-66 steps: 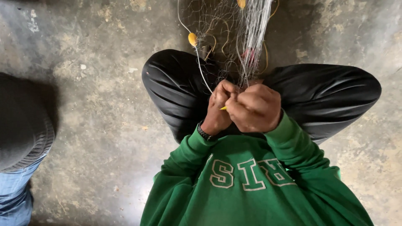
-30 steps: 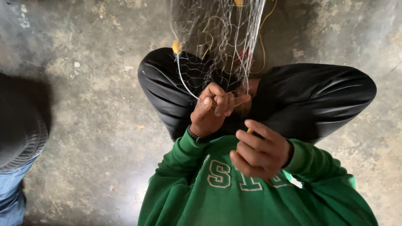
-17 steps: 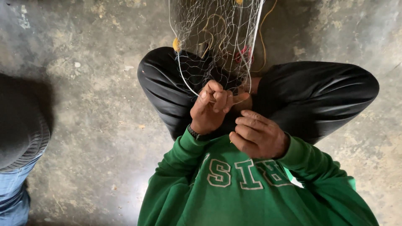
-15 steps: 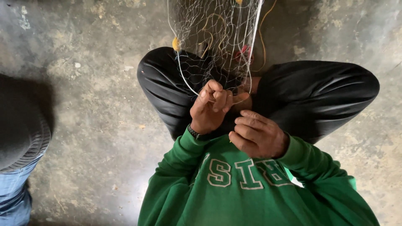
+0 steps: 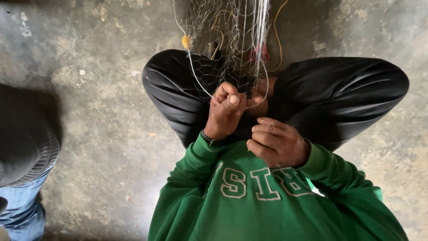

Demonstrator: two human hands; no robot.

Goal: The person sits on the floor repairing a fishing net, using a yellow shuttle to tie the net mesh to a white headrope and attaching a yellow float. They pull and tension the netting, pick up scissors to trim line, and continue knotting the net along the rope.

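The fishing net [image 5: 227, 40] hangs above the knees; the left hand [image 5: 226, 111] pinches its lower edge; the right hand [image 5: 276, 145], just below the net, is curled closed, possibly gripping a thin strand.

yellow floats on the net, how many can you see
1: a small yellow float on the net's left edge cord, above the left knee and up-left of the left hand. More may be hidden in the bunched mesh.

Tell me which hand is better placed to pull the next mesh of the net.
Probably left: the left hand already pinches the fishing net at its lower edge; the right hand sits closed below, apart from it.
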